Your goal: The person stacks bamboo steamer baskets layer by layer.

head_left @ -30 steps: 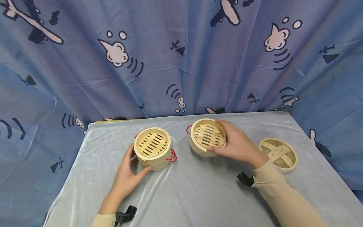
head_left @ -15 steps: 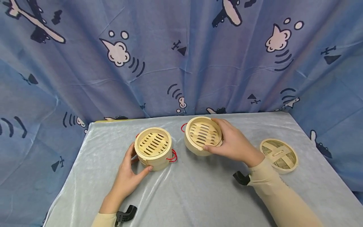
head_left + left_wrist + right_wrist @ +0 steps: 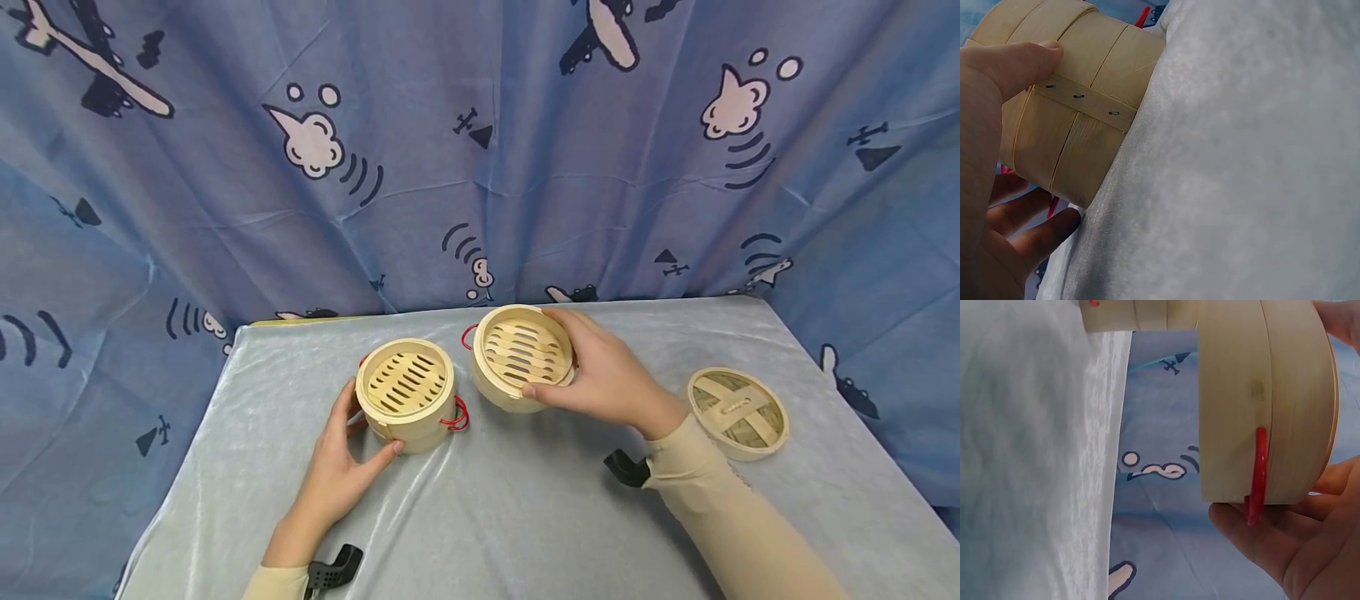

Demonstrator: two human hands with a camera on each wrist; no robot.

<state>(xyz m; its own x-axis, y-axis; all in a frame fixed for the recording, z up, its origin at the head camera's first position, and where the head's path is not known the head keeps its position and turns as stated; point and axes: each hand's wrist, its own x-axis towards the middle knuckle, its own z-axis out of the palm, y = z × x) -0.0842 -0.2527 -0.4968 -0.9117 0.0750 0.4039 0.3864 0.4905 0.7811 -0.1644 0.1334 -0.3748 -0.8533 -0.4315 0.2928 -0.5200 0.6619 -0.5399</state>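
On the left of the table stands a round bamboo steamer basket (image 3: 423, 432), slats visible inside and red loops at its sides. My left hand (image 3: 326, 483) holds it from the left, the thumb on its near wall and the fingers round the far side; the thumb also shows on the steamer wall (image 3: 1082, 119) in the left wrist view. A second bamboo steamer basket (image 3: 497, 390) is gripped at its right side by my right hand (image 3: 611, 377). The right wrist view shows this basket (image 3: 1238, 394) raised off the table, its red loop hanging down.
A round bamboo steamer lid (image 3: 738, 414) with crossed strips lies flat at the right. Pale grey cloth covers the table (image 3: 510, 517). Behind it hangs a blue patterned curtain (image 3: 420, 167). A black wrist mount sits on each forearm.
My right hand has carried its steamer basket leftward and slightly toward the back, closer to the other basket. The left hand and its basket have stayed in place.
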